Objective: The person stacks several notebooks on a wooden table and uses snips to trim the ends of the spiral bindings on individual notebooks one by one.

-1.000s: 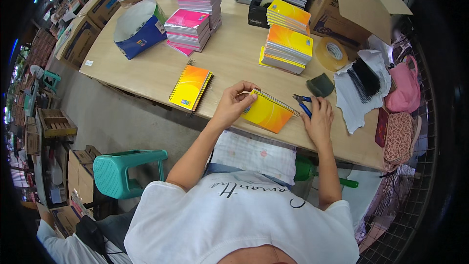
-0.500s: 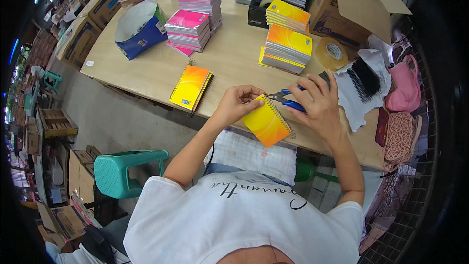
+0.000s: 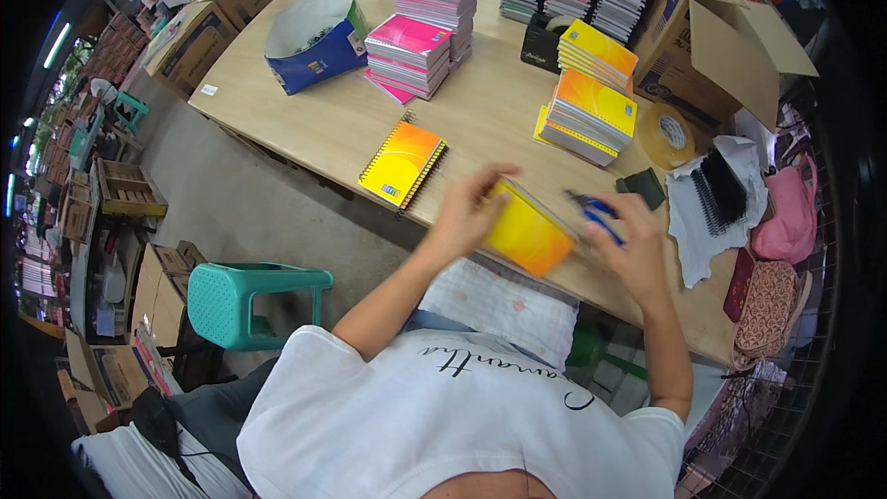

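Observation:
My left hand (image 3: 469, 212) grips a yellow and orange spiral notebook (image 3: 531, 238) by its upper left corner, held over the table's near edge. To the right of it, my right hand (image 3: 634, 248) is closed around blue-handled pliers (image 3: 601, 207), whose jaws point at the notebook but stand apart from it. Both hands and the pliers are somewhat blurred. Further left lies a small pile of finished-looking spiral notebooks (image 3: 404, 164) with black coils. Beyond my right hand, a stack of yellow and orange notebooks (image 3: 591, 111) stands on the table.
Black wire coils (image 3: 719, 192) lie on white paper at the right, near a tape roll (image 3: 665, 134), a dark green piece (image 3: 642, 188) and a pink pouch (image 3: 785, 212). Pink notebook stacks (image 3: 411, 46), a blue bag (image 3: 319, 51) and an open carton (image 3: 702, 60) stand farther back.
The pliers have come away from the notebook's coil at its upper corner and moved right with my right hand. The whole view has shifted, so the table's things sit farther right.

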`<state>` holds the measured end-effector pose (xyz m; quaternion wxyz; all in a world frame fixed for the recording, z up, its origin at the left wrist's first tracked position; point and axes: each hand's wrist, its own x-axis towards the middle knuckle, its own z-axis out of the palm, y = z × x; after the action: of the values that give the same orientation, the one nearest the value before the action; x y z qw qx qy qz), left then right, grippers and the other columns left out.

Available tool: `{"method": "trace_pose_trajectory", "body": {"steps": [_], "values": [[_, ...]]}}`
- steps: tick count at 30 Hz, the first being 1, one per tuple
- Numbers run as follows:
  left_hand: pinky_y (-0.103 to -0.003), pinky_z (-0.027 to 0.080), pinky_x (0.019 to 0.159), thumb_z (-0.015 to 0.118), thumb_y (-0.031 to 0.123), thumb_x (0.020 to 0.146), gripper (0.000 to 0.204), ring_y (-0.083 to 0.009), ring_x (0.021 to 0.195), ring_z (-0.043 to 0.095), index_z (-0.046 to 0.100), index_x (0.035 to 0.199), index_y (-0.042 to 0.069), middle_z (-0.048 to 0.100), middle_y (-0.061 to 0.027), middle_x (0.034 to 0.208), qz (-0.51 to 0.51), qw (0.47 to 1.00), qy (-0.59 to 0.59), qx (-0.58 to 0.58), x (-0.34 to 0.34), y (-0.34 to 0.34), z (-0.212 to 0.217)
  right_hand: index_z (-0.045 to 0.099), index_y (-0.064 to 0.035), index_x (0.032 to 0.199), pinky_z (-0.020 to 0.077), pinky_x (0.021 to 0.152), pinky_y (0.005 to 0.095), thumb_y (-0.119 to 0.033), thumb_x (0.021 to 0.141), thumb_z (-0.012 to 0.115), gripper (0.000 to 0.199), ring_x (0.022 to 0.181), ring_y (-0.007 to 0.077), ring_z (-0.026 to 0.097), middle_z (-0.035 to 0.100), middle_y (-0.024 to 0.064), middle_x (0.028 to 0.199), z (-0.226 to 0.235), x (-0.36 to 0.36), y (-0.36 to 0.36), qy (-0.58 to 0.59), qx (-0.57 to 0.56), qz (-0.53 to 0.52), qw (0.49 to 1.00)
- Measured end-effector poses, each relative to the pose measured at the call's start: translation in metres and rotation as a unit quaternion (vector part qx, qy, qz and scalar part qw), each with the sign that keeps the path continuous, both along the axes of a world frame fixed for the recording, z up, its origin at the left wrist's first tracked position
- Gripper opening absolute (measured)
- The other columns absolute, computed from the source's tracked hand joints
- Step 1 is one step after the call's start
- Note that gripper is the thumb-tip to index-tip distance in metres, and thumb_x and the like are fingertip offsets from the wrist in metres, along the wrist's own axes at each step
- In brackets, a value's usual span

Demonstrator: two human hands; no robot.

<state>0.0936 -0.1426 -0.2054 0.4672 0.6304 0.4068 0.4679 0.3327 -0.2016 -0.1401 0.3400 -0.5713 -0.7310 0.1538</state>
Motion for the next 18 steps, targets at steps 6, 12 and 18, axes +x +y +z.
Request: {"method": "trace_pose_trajectory", "body": {"steps": [6,12,18], "values": [[-0.033,0.044,0.073,0.04,0.004,0.081,0.019,-0.024,0.078,0.056,0.055,0.093,0.001,0.057,-0.0124,0.081,0.03,0.95,0.259,0.169,-0.086,0.094,0.043,0.062,0.0004,0.106,0.0491,0.079,0.0379,-0.017,0.082,0.07,0.031,0.085,0.03,0.062,0.063,0.0154,0.095,-0.04,0.037,-0.014,0.045,-0.008,-0.113,0.993],[-0.039,0.042,0.083,0.048,0.006,0.08,0.016,-0.0335,0.1,0.052,0.054,0.095,0.005,0.056,-0.0141,0.099,-0.167,0.84,0.44,0.271,-0.095,0.149,-0.018,0.061,-0.0025,0.109,0.0408,0.09,0.0433,-0.022,0.078,0.071,0.038,0.098,0.0335,0.055,0.06,0.0151,0.105,-0.102,0.032,-0.007,-0.116,0.041,-0.119,0.985],[-0.041,0.042,0.09,0.055,0.014,0.081,0.024,-0.0341,0.108,0.051,0.058,0.103,0.007,0.054,-0.0114,0.113,-0.053,0.846,0.375,0.376,-0.076,0.146,-0.027,0.06,-0.0031,0.114,0.0392,0.094,0.0446,-0.018,0.08,0.069,0.039,0.11,0.0352,0.053,0.06,0.0152,0.112,-0.135,0.014,0.031,-0.154,0.112,-0.063,0.98]]}}
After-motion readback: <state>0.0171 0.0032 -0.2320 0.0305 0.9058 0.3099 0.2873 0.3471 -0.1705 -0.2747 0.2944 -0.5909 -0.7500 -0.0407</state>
